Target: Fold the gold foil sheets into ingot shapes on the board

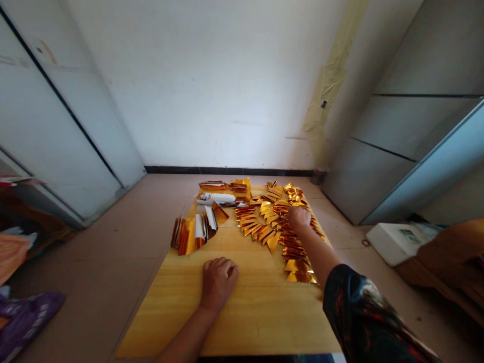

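My left hand [218, 282] rests on the bare front part of the wooden table, fingers curled in, with no object showing in it. My right hand [300, 218] reaches to the back right, closed, over a spread of folded gold foil paper pieces [270, 233]. Its fingertips are hidden, so I cannot tell what they hold. The folded pieces overlap in a curved row and in a column [298, 252] along the right edge. Left of them stands a fanned stack of gold and white sheets [194, 234], apart from both hands.
More gold sheets [238, 186] and a white printed packet [215, 197] lie at the back of the wooden table [181, 312]. A white box [395, 243] sits at right beside grey cabinets [378, 151]. A purple bag [30, 322] lies at lower left. The wall [227, 101] stands behind.
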Tool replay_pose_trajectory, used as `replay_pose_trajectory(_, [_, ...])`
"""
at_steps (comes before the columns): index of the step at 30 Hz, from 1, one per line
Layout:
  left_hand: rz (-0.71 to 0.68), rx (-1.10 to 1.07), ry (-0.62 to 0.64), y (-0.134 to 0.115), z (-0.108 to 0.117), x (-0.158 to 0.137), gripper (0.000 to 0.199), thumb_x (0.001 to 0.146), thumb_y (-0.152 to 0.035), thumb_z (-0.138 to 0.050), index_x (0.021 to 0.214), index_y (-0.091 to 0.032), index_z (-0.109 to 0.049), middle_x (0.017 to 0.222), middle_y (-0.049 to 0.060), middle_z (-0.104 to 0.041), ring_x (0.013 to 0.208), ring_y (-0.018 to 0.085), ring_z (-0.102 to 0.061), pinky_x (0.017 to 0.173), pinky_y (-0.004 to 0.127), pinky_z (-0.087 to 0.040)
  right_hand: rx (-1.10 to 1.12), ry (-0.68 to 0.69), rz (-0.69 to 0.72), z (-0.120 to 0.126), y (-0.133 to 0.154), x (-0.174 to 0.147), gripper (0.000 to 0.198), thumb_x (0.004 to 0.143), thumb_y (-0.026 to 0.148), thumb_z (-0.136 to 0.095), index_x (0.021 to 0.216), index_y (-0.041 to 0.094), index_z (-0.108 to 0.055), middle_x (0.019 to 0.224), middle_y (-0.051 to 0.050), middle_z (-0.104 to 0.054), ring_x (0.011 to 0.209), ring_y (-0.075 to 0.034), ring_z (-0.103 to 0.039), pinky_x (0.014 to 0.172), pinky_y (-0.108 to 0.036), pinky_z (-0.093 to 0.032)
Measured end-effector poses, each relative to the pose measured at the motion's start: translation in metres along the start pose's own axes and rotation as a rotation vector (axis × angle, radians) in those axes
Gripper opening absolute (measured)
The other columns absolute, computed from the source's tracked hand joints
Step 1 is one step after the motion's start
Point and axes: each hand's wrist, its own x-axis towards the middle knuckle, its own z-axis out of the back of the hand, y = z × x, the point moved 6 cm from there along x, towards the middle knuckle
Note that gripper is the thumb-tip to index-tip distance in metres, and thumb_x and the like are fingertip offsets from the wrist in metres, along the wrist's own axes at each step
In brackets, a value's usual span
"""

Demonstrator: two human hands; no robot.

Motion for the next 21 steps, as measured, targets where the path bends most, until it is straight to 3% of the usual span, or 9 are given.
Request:
replay_pose_trajectory(8, [-0.004, -0.004, -0.005, -0.001, 0.001, 0.0, 0.02, 0.081, -0.025, -0.051, 0.064, -0.02, -0.061, 0.068, 0.0, -0.063, 0.073, 0.017, -0.057, 0.077, 0.033, -0.032, -0.032, 0.05, 0.031, -0.005, 0.0, 0.008, 0.03, 0.089, 0.033, -0.051, 0.106, 0.016, -0.069, 0.101, -0.019, -0.069, 0.096, -0.023, -0.066, 0.079, -0.027, -0.049])
replay_pose_trajectory(21, [0.0, -0.021, -0.009, 0.0, -0.001, 0.0, 0.022, 0.081, -0.027, -0.05, 0.063, -0.02, -0.06, 0.066, 0.0, -0.062, 0.071, 0.017, -0.056, 0.077, 0.034, -0.031, -0.03, 0.061, 0.023, -0.008, 0.002, 0.023, 0.029, 0.087, 0.014, -0.046, 0.103, 0.012, -0.07, 0.103, -0.02, -0.068, 0.097, -0.026, -0.065, 0.077, -0.032, -0.05])
